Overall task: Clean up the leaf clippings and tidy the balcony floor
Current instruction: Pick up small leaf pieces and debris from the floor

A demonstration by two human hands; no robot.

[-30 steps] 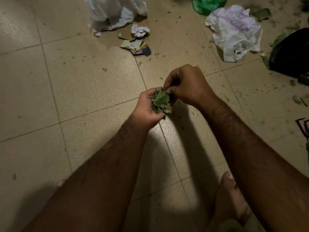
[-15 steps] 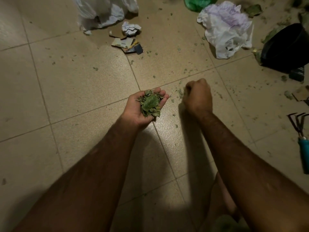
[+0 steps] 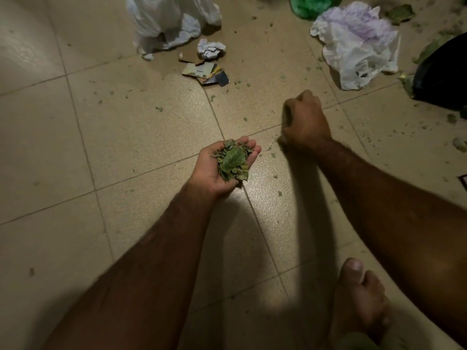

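Note:
My left hand [image 3: 205,174] is held palm up above the tiled floor [image 3: 126,137], fingers nearly straight, carrying a heap of green leaf clippings [image 3: 232,161]. My right hand [image 3: 306,122] is to the right and a little farther away, down at the floor with its back toward me. Its fingers are curled under, and whatever they touch or hold is hidden. Small loose leaf bits [image 3: 273,155] lie scattered on the tiles between and around both hands, thicker toward the right.
A white plastic bag [image 3: 171,18], crumpled paper [image 3: 211,48] and torn cardboard pieces [image 3: 206,73] lie at the top middle. A white-and-purple bag [image 3: 358,41], a green bag [image 3: 310,3] and a black pot [image 3: 447,74] are top right. My bare foot [image 3: 358,306] is bottom right.
My right hand left the pile in my left palm and went down to the floor on the right. My left hand uncurled to lie flatter under the clippings.

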